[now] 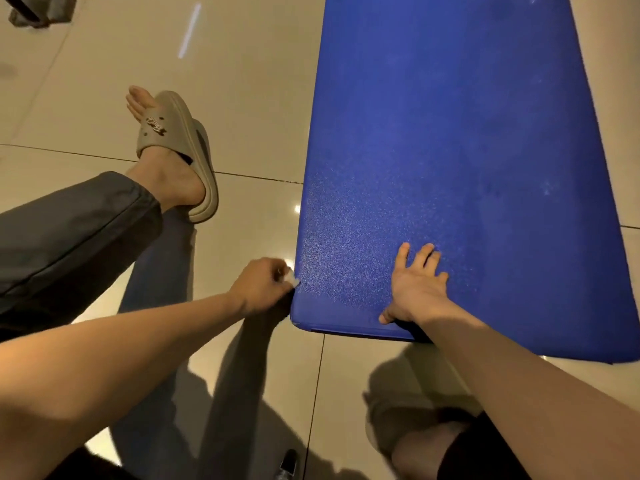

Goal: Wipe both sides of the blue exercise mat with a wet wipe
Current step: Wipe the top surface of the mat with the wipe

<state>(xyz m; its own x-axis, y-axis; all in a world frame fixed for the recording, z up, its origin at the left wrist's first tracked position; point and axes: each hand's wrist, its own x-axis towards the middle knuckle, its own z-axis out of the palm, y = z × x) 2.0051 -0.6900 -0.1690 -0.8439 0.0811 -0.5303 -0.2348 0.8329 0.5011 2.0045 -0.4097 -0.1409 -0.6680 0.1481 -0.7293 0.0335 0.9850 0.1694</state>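
Observation:
The blue exercise mat (pixel 450 150) lies flat on the tiled floor, running from the near middle to the far right. My left hand (pixel 261 284) is curled round a small white wet wipe (pixel 291 276) and holds it against the mat's near left edge. Only a bit of the wipe shows between the fingers. My right hand (pixel 415 285) lies flat on the mat near its front edge, fingers spread and straight, thumb at the front rim.
My left leg in grey trousers and a beige slipper (pixel 180 150) stretches out over the floor left of the mat. My right knee (pixel 422 448) is bent close to the mat's front edge. A small dark object (pixel 287 464) lies on the floor at the bottom.

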